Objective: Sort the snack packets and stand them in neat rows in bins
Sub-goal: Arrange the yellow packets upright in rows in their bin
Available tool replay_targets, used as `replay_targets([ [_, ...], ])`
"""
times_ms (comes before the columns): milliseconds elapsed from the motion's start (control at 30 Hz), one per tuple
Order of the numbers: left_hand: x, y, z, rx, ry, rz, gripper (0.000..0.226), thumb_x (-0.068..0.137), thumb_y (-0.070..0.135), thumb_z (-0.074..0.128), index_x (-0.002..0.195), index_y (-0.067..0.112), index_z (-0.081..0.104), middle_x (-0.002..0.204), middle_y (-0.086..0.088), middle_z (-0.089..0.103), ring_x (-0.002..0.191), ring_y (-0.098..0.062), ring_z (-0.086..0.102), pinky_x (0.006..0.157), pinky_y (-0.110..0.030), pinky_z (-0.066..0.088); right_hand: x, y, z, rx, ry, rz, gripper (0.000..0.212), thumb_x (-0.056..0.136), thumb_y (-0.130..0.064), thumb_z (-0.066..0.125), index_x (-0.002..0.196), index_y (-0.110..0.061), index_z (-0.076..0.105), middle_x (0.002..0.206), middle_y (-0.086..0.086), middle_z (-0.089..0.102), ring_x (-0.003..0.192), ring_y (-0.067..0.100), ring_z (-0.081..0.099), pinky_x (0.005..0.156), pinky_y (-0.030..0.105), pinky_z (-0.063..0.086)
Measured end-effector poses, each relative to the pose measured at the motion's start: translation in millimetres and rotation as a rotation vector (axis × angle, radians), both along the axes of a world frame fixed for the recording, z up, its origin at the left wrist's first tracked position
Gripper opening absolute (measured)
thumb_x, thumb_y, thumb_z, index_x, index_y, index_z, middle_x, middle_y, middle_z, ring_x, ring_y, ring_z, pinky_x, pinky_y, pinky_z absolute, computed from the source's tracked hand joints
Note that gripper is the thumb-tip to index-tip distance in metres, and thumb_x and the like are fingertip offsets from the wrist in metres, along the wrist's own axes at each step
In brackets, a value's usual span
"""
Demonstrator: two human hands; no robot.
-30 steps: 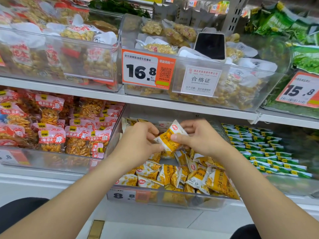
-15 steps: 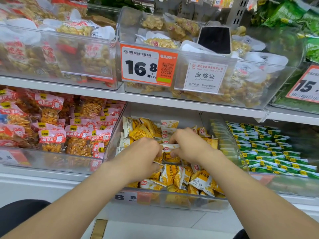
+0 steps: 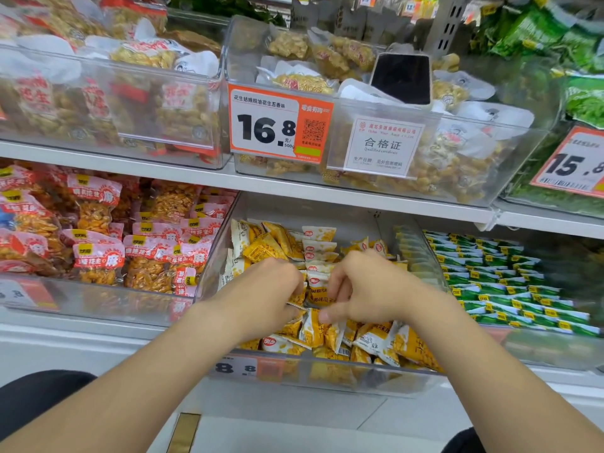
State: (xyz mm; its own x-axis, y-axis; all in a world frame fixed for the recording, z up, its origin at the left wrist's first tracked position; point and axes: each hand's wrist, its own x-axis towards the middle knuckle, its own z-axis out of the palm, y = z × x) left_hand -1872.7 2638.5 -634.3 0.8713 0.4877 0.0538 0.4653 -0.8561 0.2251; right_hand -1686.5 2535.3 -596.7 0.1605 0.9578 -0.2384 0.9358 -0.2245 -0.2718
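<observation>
The clear bin [image 3: 366,380] with the yellow packets is the landmark for all places here. In the back part of the bin an upright row [image 3: 318,246] of packets stands. In the front part a loose heap [image 3: 385,341] lies, tilted in many directions.

Both hands hang over the middle of the bin, between row and heap. The left hand [image 3: 264,289] is toward the bin's left wall and the right hand [image 3: 369,286] toward its right wall, near each other but apart.

Between them is the held packet [image 3: 318,287], with its long axis up and down and its printed face toward the bin's front. The right fingers [image 3: 340,282] are curled tight and pinch its right edge. The left ones are curled too and seem to pinch its left edge, but their tips are hidden.

The row lies directly behind the packet, equally near for both hands, so I judge that the next move is a short push backward.
</observation>
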Motion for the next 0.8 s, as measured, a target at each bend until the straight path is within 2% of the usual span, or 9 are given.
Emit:
replay_targets([
  [100,-1,0,0,-0.004,0.001,0.005,0.027,0.093,0.034,0.073,0.117,0.021,0.071,0.114,0.002,0.065,0.111,-0.02,0.06,0.092,-0.04,0.054,-4,-3,-9,-0.138,-0.028,0.059,0.067,0.066,-0.062,0.093,0.117,-0.022,0.075,0.091,-0.012,0.071,0.092,0.006,0.063,0.074,0.031,0.057],
  [167,-1,0,-1,-0.01,-0.003,0.004,0.025,0.093,0.034,0.072,0.115,0.022,0.072,0.112,0.002,0.066,0.109,-0.02,0.061,0.09,-0.04,0.055,-5,-3,-12,-0.134,-0.048,0.074,0.063,0.067,-0.062,0.092,0.111,-0.021,0.074,0.089,-0.011,0.066,0.095,0.01,0.057,0.066,0.03,0.049],
  [267,-1,1,0,-0.039,-0.034,-0.001,0.024,0.094,0.035,0.069,0.115,0.024,0.072,0.108,0.005,0.068,0.104,-0.016,0.063,0.087,-0.04,0.057,-8,-5,-9,-0.143,-0.08,0.057,0.048,0.066,-0.059,0.092,0.086,-0.026,0.064,0.088,-0.01,0.055,0.096,0.016,0.054,0.061,0.032,0.044],
  [400,3,-2,7,-0.241,-0.181,0.0,0.034,0.101,0.038,0.064,0.131,0.025,0.064,0.11,0.01,0.069,0.098,-0.005,0.065,0.089,-0.032,0.057,-3,-14,5,0.051,-0.039,-0.021,0.046,0.067,-0.049,0.092,0.09,-0.03,0.057,0.09,-0.009,0.059,0.083,0.006,0.053,0.064,0.033,0.046],
  [500,4,-8,15,-0.468,-0.28,0.03,0.05,0.095,0.049,0.071,0.138,0.031,0.054,0.114,0.014,0.065,0.094,-0.001,0.069,0.082,-0.029,0.06,4,-19,17,0.19,0.224,-0.1,0.041,0.069,-0.041,0.095,0.093,-0.031,0.064,0.09,-0.005,0.071,0.077,0.012,0.066,0.069,0.037,0.056],
  [600,4,-11,22,-0.674,-0.41,0.102,0.043,0.087,0.041,0.084,0.119,0.031,0.057,0.108,0.008,0.068,0.079,-0.007,0.073,0.062,-0.027,0.054,9,-26,21,0.219,0.556,-0.089,0.041,0.074,-0.019,0.096,0.103,-0.024,0.068,0.096,0.002,0.079,0.079,0.021,0.076,0.075,0.042,0.061],
  [667,2,-12,27,-0.845,-0.495,0.142,0.04,0.084,0.029,0.088,0.111,0.022,0.058,0.111,-0.003,0.071,0.079,-0.018,0.077,0.063,-0.032,0.059,10,-27,24,0.248,0.694,-0.128,0.049,0.076,-0.006,0.093,0.115,-0.021,0.068,0.102,0.008,0.078,0.085,0.029,0.079,0.08,0.043,0.064],
  [767,1,-14,32,-0.989,-0.559,0.186,0.041,0.08,0.016,0.091,0.101,0.011,0.056,0.112,-0.017,0.07,0.086,-0.035,0.079,0.068,-0.045,0.066,15,-28,26,0.208,0.869,-0.168,0.057,0.081,0.006,0.086,0.128,-0.018,0.064,0.11,0.017,0.076,0.089,0.042,0.078,0.073,0.042,0.062],
  [800,0,-14,32,-1.022,-0.576,0.196,0.041,0.079,0.012,0.091,0.098,0.01,0.054,0.113,-0.021,0.069,0.086,-0.037,0.078,0.067,-0.045,0.066,18,-29,26,0.187,0.913,-0.163,0.056,0.083,0.007,0.083,0.13,-0.015,0.064,0.111,0.018,0.076,0.091,0.045,0.077,0.072,0.042,0.061],
])
